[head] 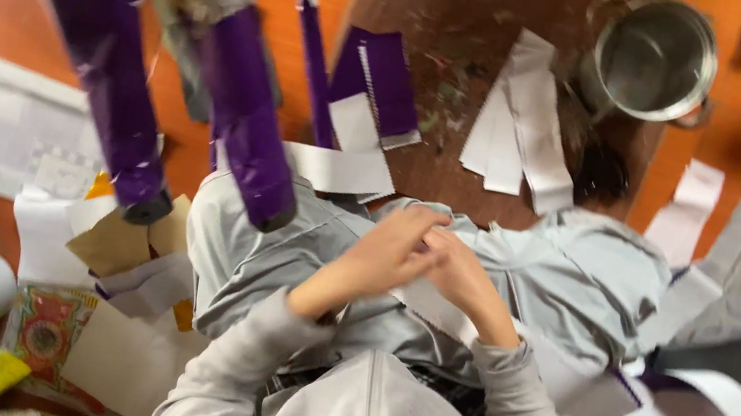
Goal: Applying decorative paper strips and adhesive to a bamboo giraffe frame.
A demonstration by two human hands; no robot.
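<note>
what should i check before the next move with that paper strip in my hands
1. Both hands on the strip: ok. The left hand and right hand meet over the white paper strip on the lap.
2. Grip on the strip: cannot tell, fingers overlap and the picture is blurred.
3. Spare strips within sight: ok, white strips lie on the brown board.
4. Purple tubes clear of the hands: ok, they sit off to the left.
5. Metal pot upright: ok, it looks empty.
6. Floor around the lap: not ok, scattered paper scraps crowd it.
</note>
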